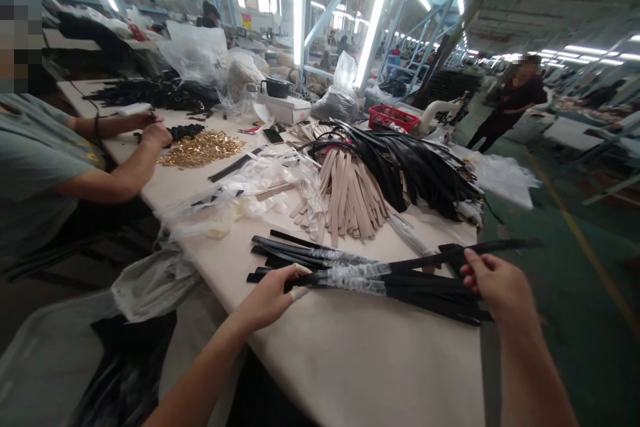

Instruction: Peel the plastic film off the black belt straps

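Several black straps (425, 285) lie in bundles on the table before me, with crinkled clear plastic wrap (357, 275) around their middles. At the left part of a bundle, my left hand (277, 293) is closed around a strap, with pale coverings on its fingertips. My right hand (497, 283) pinches a black strap (445, 255) between thumb and fingers, its far end sticking out past the table's right edge. Behind the bundles, a fan of beige straps (350, 197) lies next to a large heap of black straps (415, 157).
A co-worker's hands (156, 132) are at the left, beside a pile of gold metal pieces (203, 149). A red basket (393, 118), a white box (285, 109) and plastic bags (343, 97) stand at the back. Loose plastic (240, 197) covers the table's left middle. Another person (520, 97) stands in the aisle.
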### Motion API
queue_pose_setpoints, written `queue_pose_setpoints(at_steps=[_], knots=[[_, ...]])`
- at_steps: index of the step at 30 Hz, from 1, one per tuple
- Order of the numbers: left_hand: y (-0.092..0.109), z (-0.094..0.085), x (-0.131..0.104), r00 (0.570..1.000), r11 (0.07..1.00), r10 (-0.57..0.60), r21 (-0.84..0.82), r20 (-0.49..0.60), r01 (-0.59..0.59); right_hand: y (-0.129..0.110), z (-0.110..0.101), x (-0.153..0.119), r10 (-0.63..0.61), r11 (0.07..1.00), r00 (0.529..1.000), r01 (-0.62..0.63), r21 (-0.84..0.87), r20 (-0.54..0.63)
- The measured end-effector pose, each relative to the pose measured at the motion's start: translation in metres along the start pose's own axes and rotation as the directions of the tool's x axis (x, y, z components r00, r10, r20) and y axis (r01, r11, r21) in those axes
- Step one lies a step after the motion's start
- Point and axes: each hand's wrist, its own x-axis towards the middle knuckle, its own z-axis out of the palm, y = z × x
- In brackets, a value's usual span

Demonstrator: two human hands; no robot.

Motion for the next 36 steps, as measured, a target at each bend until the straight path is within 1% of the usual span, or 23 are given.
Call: queue_pose_setpoints(at_steps=[1, 2, 3, 4, 5, 6, 7, 8, 10, 11, 13, 15, 16, 17, 19, 22, 23, 24, 27, 28, 30, 32, 36], knots=[[-0.006, -0.003, 0.006, 0.999, 0.993, 0.015, 0.121, -0.038, -0.011, 0.003, 0.003, -0.007, 0.003, 0.97, 1.0, 0.004, -0.241, 0.029], [-0.012, -0.006, 0.012, 0.998, 0.971, 0.038, 0.236, -0.058, -0.023, 0.001, 0.009, -0.018, -0.016, 0.914, 0.999, 0.032, -0.405, 0.044], [-0.017, -0.007, 0.018, 0.996, 0.941, 0.068, 0.336, -0.056, -0.045, -0.006, 0.02, -0.033, -0.074, 0.87, 0.996, 0.09, -0.484, 0.053], [-0.022, -0.008, 0.022, 0.994, 0.907, 0.102, 0.414, -0.036, -0.078, -0.018, 0.036, -0.05, -0.16, 0.859, 0.984, 0.179, -0.48, 0.08], [-0.025, -0.008, 0.026, 0.99, 0.876, 0.137, 0.468, -0.011, -0.117, -0.032, 0.054, -0.069, -0.277, 0.859, 0.939, 0.336, -0.386, 0.202], [-0.027, -0.009, 0.029, 0.985, 0.85, 0.173, 0.503, 0.014, -0.156, -0.049, 0.075, -0.088, -0.417, 0.822, 0.845, 0.508, -0.257, 0.336], [-0.028, -0.009, 0.031, 0.978, 0.827, 0.206, 0.528, 0.033, -0.192, -0.065, 0.096, -0.106, -0.552, 0.742, 0.704, 0.659, -0.121, 0.446], [-0.028, -0.01, 0.032, 0.969, 0.807, 0.241, 0.545, 0.044, -0.226, -0.081, 0.117, -0.122, -0.638, 0.65, 0.559, 0.76, -0.019, 0.529], [-0.026, -0.013, 0.031, 0.952, 0.777, 0.304, 0.566, 0.046, -0.276, -0.105, 0.153, -0.141, -0.704, 0.516, 0.377, 0.854, 0.069, 0.603], [-0.025, -0.016, 0.03, 0.944, 0.768, 0.327, 0.571, 0.041, -0.291, -0.112, 0.166, -0.143, -0.704, 0.464, 0.308, 0.882, 0.086, 0.64], [-0.023, -0.022, 0.029, 0.935, 0.763, 0.354, 0.57, 0.027, -0.305, -0.118, 0.183, -0.137, -0.684, 0.379, 0.209, 0.92, 0.097, 0.699], [-0.024, -0.03, 0.029, 0.936, 0.773, 0.351, 0.558, 0.019, -0.301, -0.116, 0.187, -0.123, -0.662, 0.313, 0.142, 0.945, 0.099, 0.736], [-0.025, -0.034, 0.03, 0.939, 0.78, 0.343, 0.552, 0.017, -0.294, -0.113, 0.186, -0.116, -0.65, 0.295, 0.13, 0.951, 0.091, 0.748], [-0.027, -0.039, 0.031, 0.944, 0.788, 0.331, 0.547, 0.01, -0.282, -0.11, 0.184, -0.109, -0.636, 0.288, 0.13, 0.955, 0.077, 0.761], [-0.034, -0.047, 0.034, 0.953, 0.802, 0.303, 0.542, -0.01, -0.25, -0.106, 0.176, -0.098, -0.601, 0.298, 0.16, 0.954, 0.033, 0.783], [-0.045, -0.049, 0.04, 0.956, 0.796, 0.289, 0.565, -0.041, -0.216, -0.105, 0.167, -0.078, -0.618, 0.381, 0.205, 0.923, 0.061, 0.759], [-0.049, -0.046, 0.043, 0.952, 0.781, 0.301, 0.587, -0.055, -0.213, -0.106, 0.166, -0.066, -0.636, 0.438, 0.25, 0.896, 0.075, 0.73], [-0.053, -0.04, 0.045, 0.946, 0.761, 0.318, 0.613, -0.067, -0.213, -0.108, 0.166, -0.05, -0.64, 0.513, 0.335, 0.856, 0.06, 0.692], [-0.062, -0.009, 0.052, 0.926, 0.694, 0.37, 0.684, -0.071, -0.225, -0.114, 0.175, 0.022, -0.512, 0.728, 0.69, 0.664, -0.167, 0.512], [-0.065, 0.004, 0.054, 0.924, 0.677, 0.376, 0.701, -0.068, -0.224, -0.114, 0.18, 0.05, -0.47, 0.753, 0.748, 0.616, -0.229, 0.469], [-0.069, 0.026, 0.056, 0.925, 0.658, 0.372, 0.724, -0.074, -0.206, -0.113, 0.189, 0.104, -0.384, 0.788, 0.837, 0.517, -0.334, 0.39], [-0.072, 0.041, 0.055, 0.936, 0.67, 0.339, 0.723, -0.098, -0.168, -0.109, 0.2, 0.144, -0.297, 0.807, 0.902, 0.413, -0.423, 0.313], [-0.068, 0.044, 0.047, 0.966, 0.754, 0.228, 0.65, -0.123, -0.095, -0.095, 0.225, 0.187, -0.146, 0.805, 0.956, 0.265, -0.531, 0.256]])
